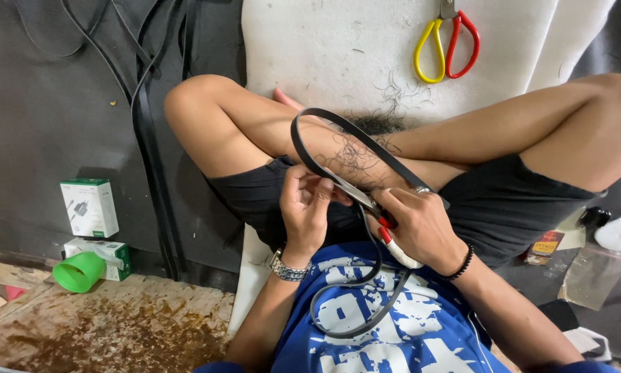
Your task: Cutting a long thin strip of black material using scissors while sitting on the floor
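Hands meet over the lap of a person sitting cross-legged on a white foam pad (338,48). Left hand (307,207) pinches a black belt (338,135) between thumb and curled fingers, just where the strap crosses the thigh. Right hand (421,224) closes around a red-and-white cutter (393,245), its tip touching the strap beside the left thumb. From there the belt loops up over the shin and hangs down in a second loop across the blue shirt (393,324). Scissors (447,45) with one yellow and one red handle lie on the pad, well apart. A green cup (79,271) and two small boxes (89,207) sit at the left.
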